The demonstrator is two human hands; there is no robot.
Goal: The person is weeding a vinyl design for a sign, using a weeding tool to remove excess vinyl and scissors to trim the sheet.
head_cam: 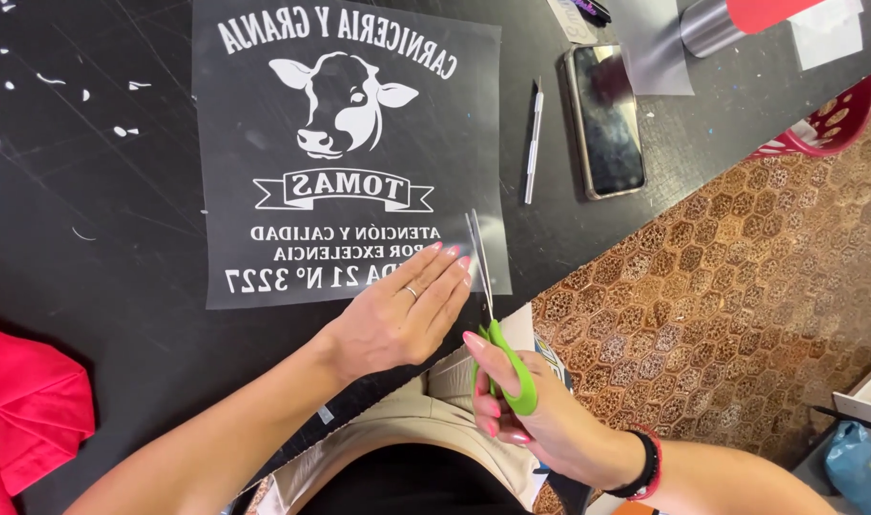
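- A red perforated basket (829, 122) stands on the floor just off the tabletop's (102, 229) right edge; its inside is hidden, so what it holds cannot be told.
- A dark transfer sheet (350, 143) with a white cow's head and mirrored lettering lies flat on the black tabletop, its lower right corner close to the near edge.
- The left hand (402, 310) lies palm down on the sheet's lower right part, fingers straight and together, pressing it flat; there is a ring on one finger.
- The right hand (517, 410) hangs off the tabletop's near edge, fingers through the green loops of a pair of scissors (493, 315), gripping them.
- The scissor blades point away from the person and reach over the sheet's right margin, just beside the left fingertips; whether the blades are parted cannot be told.
- The right wrist wears dark and red bands.
- A thin metal craft knife (533, 143) lies right of the sheet, with a dark phone (605, 119) beside it toward the right edge.
- A silver roll with a red end (731, 21) sits at the far right corner.
- Red cloth (25, 410) lies at the left edge.
- Small white scraps (73, 91) dot the far left area.
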